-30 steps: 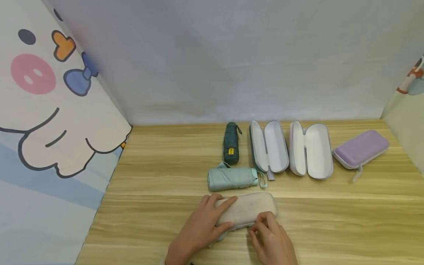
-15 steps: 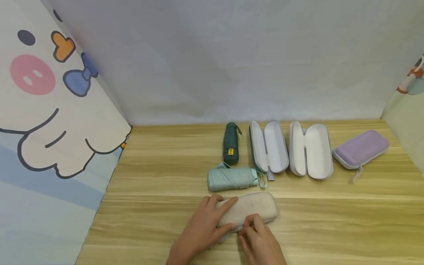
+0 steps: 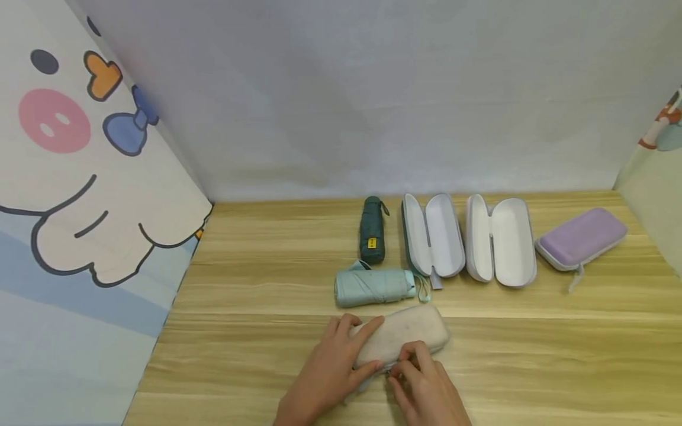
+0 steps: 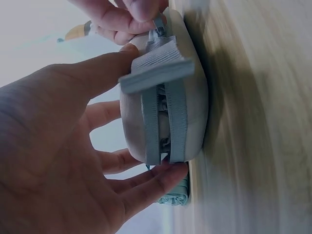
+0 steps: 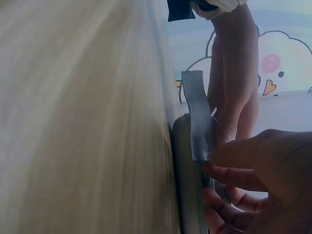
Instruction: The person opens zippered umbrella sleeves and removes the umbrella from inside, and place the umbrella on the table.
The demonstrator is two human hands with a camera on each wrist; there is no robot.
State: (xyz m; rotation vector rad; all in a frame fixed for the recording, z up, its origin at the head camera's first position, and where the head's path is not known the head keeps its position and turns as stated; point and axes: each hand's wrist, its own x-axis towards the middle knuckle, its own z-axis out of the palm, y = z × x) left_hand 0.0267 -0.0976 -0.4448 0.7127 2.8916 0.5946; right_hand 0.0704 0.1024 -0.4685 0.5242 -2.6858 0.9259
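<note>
A white zip-up hard case [image 3: 410, 331] lies near the table's front. My left hand [image 3: 330, 370] holds its left end, thumb on the near side and fingers over the far side. At the case's near edge, my right hand [image 3: 428, 387] pinches the zipper pull [image 4: 159, 25] with thumb and fingertips. In the left wrist view the zipper tape [image 4: 178, 122] is parted at the case's end, with a narrow gap between its two edges. A grey fabric tab [image 5: 197, 117] sticks out from that end. Inside the case, little can be made out.
Behind the case lies a light teal folded umbrella [image 3: 375, 288], with a dark green one [image 3: 372, 234] further back. Two opened cases, one grey-lined [image 3: 443, 234] and one white-lined [image 3: 514, 242], stand to their right. A purple closed case [image 3: 583, 238] lies far right.
My right hand slid left along the zipper edge, then a little back right. The white case has turned slightly, its right end going away from me. My left hand keeps its hold.
</note>
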